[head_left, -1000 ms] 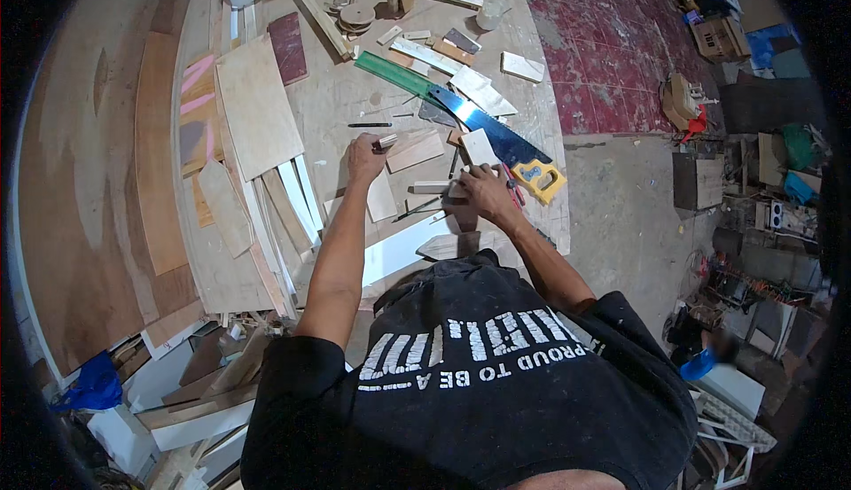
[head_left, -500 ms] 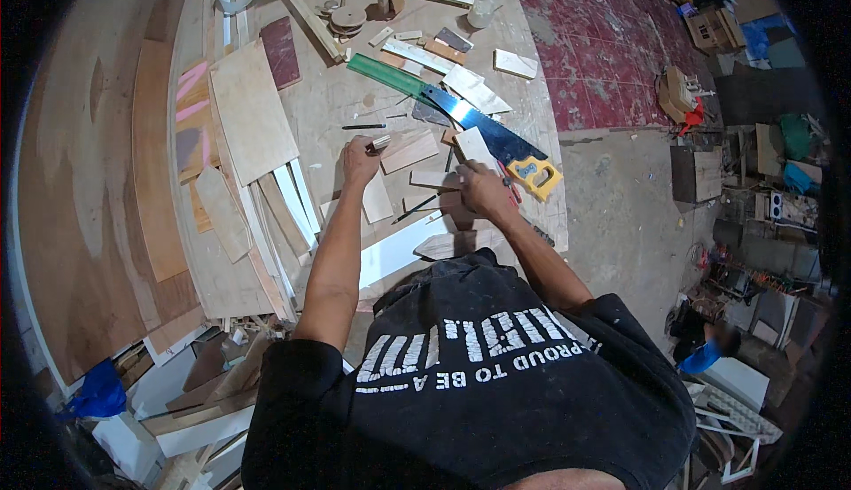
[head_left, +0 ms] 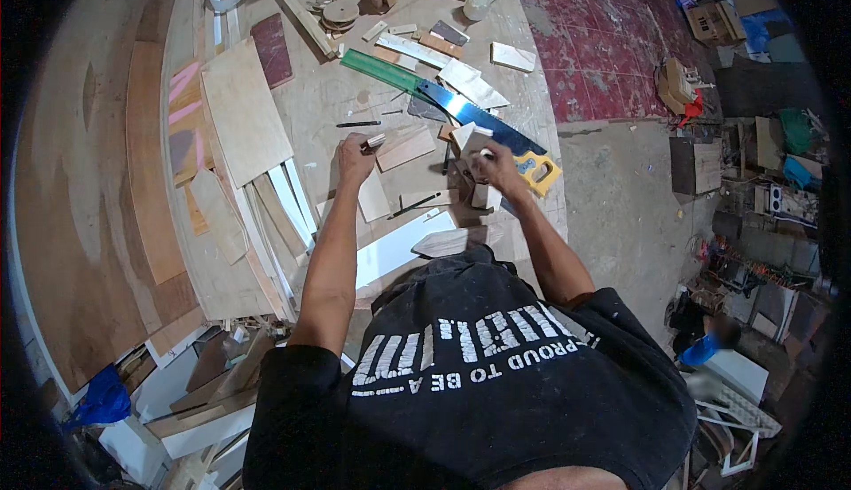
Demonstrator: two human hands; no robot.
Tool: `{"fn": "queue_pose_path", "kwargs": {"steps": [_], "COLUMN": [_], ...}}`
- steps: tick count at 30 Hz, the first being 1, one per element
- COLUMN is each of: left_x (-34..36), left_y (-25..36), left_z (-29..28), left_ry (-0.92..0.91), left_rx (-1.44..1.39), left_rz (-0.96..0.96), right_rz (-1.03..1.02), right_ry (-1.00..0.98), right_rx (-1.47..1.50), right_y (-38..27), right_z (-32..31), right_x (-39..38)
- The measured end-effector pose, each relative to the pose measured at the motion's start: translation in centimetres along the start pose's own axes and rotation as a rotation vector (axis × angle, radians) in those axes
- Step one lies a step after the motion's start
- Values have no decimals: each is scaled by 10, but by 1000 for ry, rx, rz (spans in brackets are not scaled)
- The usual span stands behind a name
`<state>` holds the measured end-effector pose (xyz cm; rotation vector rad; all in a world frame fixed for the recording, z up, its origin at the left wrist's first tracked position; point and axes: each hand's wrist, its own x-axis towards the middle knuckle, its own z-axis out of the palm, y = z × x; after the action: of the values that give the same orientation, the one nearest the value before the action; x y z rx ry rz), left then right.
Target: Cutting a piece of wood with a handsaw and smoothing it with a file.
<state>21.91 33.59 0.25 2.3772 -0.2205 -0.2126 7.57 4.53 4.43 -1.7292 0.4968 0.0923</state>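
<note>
My left hand is closed on a small wooden piece, beside a flat wooden block on the workbench. To its right, my right hand is closed round a short wood block, whose pale end shows below the fingers. A handsaw with a yellow handle lies just beyond and right of that hand. One dark pencil lies between my forearms, and another is beyond my left hand. A pointed wood piece lies close to my body.
A green strip extends from the saw's far end. Plywood sheets and long strips cover the bench's left side. Wood offcuts, wooden discs and a clear cup stand farther off. A person is at the lower right.
My right hand has moved up and slightly right, lifting and turning a wood block off the bench. My left hand stays nearly in place with its small wooden piece.
</note>
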Motion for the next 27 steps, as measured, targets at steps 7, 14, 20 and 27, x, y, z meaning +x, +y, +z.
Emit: {"fn": "queue_pose_path", "kwargs": {"steps": [7,14,20,27], "left_x": [1,1,0,1], "left_y": [2,-9,-10,-14], "left_z": [0,5,-2,6], "left_ry": [-101,-59,-90,-17], "left_rx": [-16,39,38,-62], "left_rz": [-48,4,86,134], "right_rz": [-42,-352,-492,-509], "right_ry": [-135,-449,-452,-503], "right_rx": [9,-384,-299,-445], "right_y": [-9,0,-11,-27], "right_z": [-8,74,119,119], "right_x": [60,57,36,35]}}
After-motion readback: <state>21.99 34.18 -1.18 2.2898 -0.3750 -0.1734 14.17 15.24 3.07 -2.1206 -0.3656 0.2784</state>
